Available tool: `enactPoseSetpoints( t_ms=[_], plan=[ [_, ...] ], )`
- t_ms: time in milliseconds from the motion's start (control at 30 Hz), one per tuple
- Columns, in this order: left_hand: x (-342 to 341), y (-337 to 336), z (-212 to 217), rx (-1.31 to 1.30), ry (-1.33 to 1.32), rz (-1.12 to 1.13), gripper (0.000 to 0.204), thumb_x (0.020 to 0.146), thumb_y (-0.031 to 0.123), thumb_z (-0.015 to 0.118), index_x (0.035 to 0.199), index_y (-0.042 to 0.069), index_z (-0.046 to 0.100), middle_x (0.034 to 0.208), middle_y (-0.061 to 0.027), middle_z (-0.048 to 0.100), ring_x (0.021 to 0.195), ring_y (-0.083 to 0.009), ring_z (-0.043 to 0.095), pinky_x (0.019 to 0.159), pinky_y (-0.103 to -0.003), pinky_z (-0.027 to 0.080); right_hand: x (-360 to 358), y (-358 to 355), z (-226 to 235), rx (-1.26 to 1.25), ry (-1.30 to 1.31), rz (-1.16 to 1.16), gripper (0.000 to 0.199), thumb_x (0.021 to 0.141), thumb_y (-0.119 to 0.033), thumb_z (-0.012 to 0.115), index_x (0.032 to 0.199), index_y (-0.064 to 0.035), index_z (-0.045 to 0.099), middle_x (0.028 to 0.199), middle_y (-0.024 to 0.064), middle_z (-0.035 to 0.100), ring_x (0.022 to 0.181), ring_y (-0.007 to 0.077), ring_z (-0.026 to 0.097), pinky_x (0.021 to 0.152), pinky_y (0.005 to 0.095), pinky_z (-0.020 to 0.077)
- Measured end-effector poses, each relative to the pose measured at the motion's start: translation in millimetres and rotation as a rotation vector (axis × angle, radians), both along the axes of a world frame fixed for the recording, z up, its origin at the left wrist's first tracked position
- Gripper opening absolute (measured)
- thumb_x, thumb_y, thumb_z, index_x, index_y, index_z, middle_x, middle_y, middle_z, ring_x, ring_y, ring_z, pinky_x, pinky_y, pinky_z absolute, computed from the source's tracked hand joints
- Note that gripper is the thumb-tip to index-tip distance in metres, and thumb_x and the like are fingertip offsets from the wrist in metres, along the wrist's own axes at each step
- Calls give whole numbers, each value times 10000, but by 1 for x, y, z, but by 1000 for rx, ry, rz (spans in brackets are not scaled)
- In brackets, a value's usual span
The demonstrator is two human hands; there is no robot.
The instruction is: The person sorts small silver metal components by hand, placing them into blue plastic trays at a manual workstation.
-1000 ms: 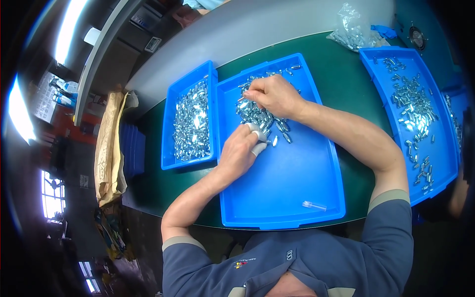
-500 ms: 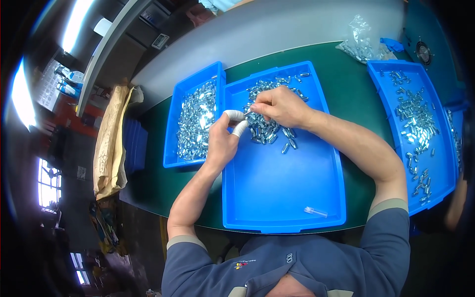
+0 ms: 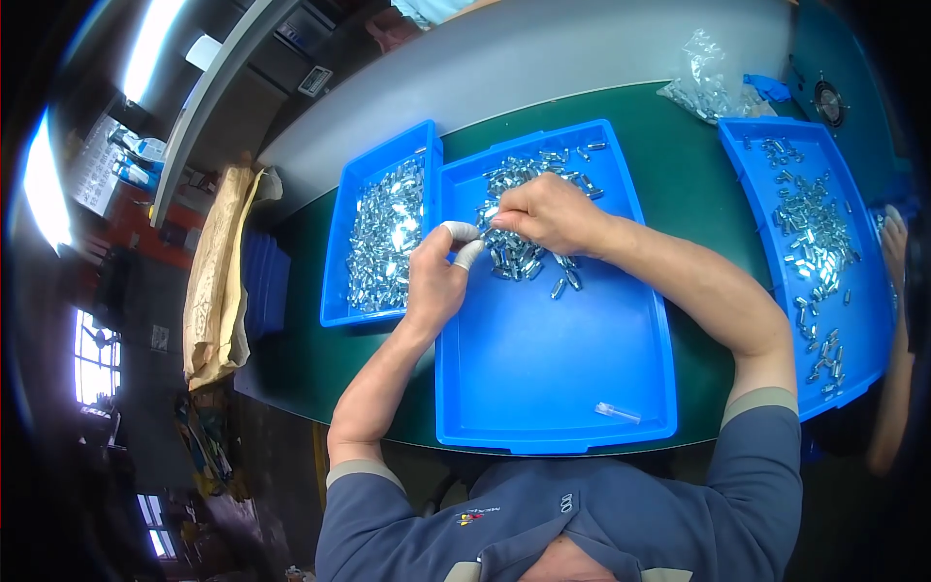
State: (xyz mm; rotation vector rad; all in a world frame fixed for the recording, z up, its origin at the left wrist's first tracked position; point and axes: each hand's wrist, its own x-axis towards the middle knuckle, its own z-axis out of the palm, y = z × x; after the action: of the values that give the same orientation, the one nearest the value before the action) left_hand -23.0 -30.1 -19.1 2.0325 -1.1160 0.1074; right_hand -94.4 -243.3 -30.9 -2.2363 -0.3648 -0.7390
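Observation:
Above the middle blue tray [image 3: 553,359], my two hands meet fingertip to fingertip over a pile of small shiny metal cylinders [image 3: 516,254]. White coverings wrap the thumb and forefinger of my left hand [image 3: 438,276], which pinch a small metal cylinder, mostly hidden between the tips. My right hand [image 3: 555,213] is closed, its thumb and forefinger pressed together beside that piece. What it grips is too small and covered to make out. A short clear plastic tube [image 3: 618,413] lies in the tray's near right corner.
To the left stands a blue tray [image 3: 336,276] full of similar metal pieces. Another blue tray [image 3: 766,184] holds scattered pieces at right, with another person's arm [image 3: 892,407] beyond it. A clear bag [image 3: 706,82] sits at the back; brown paper [image 3: 215,281] stands far left.
My right hand has shifted slightly downward, while my left stays nearly in place. The other person's hand and forearm have come further into view at the right edge.

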Motion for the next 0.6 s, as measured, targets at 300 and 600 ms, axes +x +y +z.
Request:
enactPoseSetpoints(
  t_ms=[300,600],
  plan=[
    [-1,12,14,60,-107,4,127,893,22,754,998,4,685,908,-94,733,826,-165,686,767,-311,540,-4,-2,7,223,280,120,301,973,-273,652,799,-34,707,634,66,671,580,182,625,589,361,482],
    [5,13,43,95,-487,61,188,841,54,792,1003,14,706,936,-135,708,869,-284,693,790,-384,548,4,-13,1,524,197,-30,327,992,-281,658,800,-22,713,631,18,638,599,81,552,567,294,436]
  ],
)
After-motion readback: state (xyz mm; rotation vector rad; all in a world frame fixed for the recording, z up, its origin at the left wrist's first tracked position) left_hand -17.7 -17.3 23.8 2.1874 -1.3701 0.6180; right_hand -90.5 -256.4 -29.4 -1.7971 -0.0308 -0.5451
